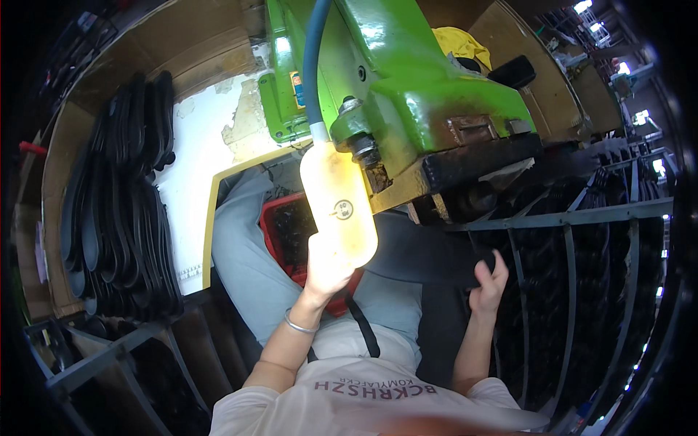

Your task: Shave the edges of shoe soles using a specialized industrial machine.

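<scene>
A glowing yellow lamp head (339,196) hangs from a blue flexible neck (313,65) in front of a green machine (422,94). My left hand (329,270) is at the lamp head's lower end, washed out by glare; its fingers are hidden. A black sole-shaped piece (429,251) reaches across above my right thigh toward my right hand (488,280). At its right end, that hand has thumb and forefinger apart and the other fingers loosely bent. I cannot tell whether it touches the piece.
Black soles (120,196) are stacked in a cardboard-sided bay on the left. Between my legs sits a red bin (280,229). Metal racks (567,218) packed with dark pieces flank my right side, and another rack (120,349) is at lower left. Yellow cloth (463,45) lies behind the machine.
</scene>
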Available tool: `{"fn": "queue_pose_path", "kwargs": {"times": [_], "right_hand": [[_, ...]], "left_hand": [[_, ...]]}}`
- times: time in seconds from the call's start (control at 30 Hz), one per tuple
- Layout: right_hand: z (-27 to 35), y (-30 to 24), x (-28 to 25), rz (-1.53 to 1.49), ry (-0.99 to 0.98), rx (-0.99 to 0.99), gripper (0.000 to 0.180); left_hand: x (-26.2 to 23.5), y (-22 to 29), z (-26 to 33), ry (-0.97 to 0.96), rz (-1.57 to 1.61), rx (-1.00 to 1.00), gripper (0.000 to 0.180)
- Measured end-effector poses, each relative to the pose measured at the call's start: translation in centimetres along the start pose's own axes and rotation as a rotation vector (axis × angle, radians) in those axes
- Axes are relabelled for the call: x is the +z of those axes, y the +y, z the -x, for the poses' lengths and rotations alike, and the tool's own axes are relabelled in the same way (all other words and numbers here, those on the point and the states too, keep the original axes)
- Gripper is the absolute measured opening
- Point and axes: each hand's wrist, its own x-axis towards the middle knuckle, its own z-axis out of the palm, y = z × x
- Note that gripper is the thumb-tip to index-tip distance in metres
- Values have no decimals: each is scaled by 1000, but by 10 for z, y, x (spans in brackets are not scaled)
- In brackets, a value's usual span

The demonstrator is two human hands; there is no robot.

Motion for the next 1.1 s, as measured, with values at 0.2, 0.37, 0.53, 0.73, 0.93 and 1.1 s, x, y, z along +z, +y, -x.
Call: {"fn": "queue_pose_path", "kwargs": {"times": [0.2,0.37,0.53,0.73,0.93,1.1], "right_hand": [[-73,-30,63,-66,-226,-77,25],[-79,-15,103,-182,-330,-84,25],[-59,14,126,-173,-433,-148,28],[-25,17,160,-51,-468,-249,25],[-23,25,171,83,-533,-294,27],[-21,28,178,5,-605,-290,22]], "left_hand": [[-9,32,-5,27,41,52,20],[-40,56,-8,-19,-98,88,22],[-89,56,-2,88,-2,-60,22],[-135,55,13,155,115,-138,21],[-152,30,62,51,82,-272,18],[-82,8,87,-118,-26,-429,22]]}}
